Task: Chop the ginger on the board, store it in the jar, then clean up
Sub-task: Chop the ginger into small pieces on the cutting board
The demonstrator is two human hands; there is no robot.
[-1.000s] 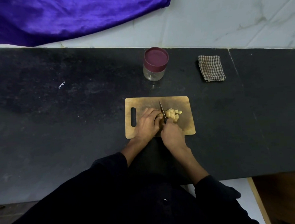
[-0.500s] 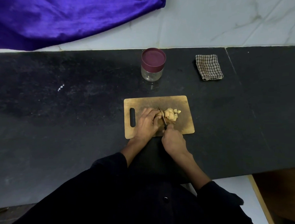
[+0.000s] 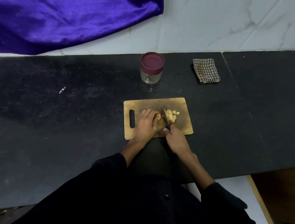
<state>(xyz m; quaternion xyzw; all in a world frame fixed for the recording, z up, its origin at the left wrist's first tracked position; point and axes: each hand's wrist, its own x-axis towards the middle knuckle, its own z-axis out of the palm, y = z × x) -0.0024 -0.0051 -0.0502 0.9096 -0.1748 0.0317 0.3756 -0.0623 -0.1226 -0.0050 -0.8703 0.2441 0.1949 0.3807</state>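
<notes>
- Two hands on our wooden cutting board [image 3: 183, 125]: left hand [image 3: 148, 124] curled over uncut ginger [image 3: 160, 122], right hand [image 3: 176, 141] gripping black-handled knife [image 3: 165, 118].
- Chopped ginger pieces [image 3: 172, 115] right of blade.
- Maroon-lidded clear jar [image 3: 152, 67], checked cloth [image 3: 206, 70] behind board.

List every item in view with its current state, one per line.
jar: upright, lid on
ginger: partly chopped, pieces lie on the board right of the blade
knife: gripped by the right hand, blade on the ginger
left hand: holds the uncut ginger
cutting board: flat on the counter
checked cloth: folded, untouched
</notes>
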